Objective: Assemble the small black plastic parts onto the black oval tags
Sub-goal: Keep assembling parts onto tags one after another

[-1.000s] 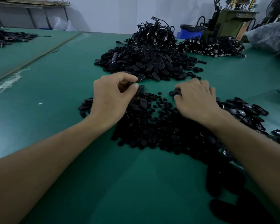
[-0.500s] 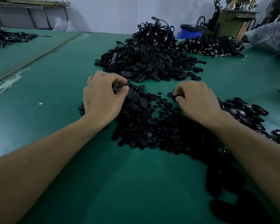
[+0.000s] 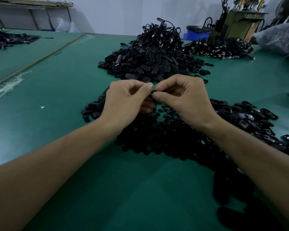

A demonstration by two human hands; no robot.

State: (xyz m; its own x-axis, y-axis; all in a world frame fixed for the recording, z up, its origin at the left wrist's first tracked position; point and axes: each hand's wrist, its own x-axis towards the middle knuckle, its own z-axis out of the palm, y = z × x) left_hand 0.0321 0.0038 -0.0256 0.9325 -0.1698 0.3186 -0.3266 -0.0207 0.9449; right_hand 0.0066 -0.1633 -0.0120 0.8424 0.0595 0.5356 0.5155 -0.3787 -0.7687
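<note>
**One pair at the fingertips, heaps waiting**

Far left of the fingers, a separate dark pile (image 3: 8, 39) lies past a long seam in the table (image 3: 53, 84). The green surface between that pile and the hands is wide, free room. Just left of the left hand (image 3: 123, 102), and partly under it, a small cluster of black oval tags (image 3: 93, 109) lies flat.

The left hand's fingers (image 3: 148, 85) are curled narrow, thumb and forefinger pinching a thin black piece (image 3: 153, 92). The right hand (image 3: 187, 102) mirrors it, its fingers (image 3: 158, 88) pinching the same piece from the other side. So little of the piece shows that it may be a tag with a part being pressed on; I cannot tell whether the two are joined.

Below the fingertips spreads the loose scatter of small black plastic parts (image 3: 157, 140), and beyond them rises a big heap of tags (image 3: 150, 64). Right of the right hand lies another spread (image 3: 244, 117) of tag-like pieces, perhaps finished ones.

Judging by these heaps, the work is in full run, with most of the stock yet to be fitted. Farther right, a plastic bag (image 3: 280, 39) crowds the table's far corner, so there is less free room on that side than on the left.
</note>
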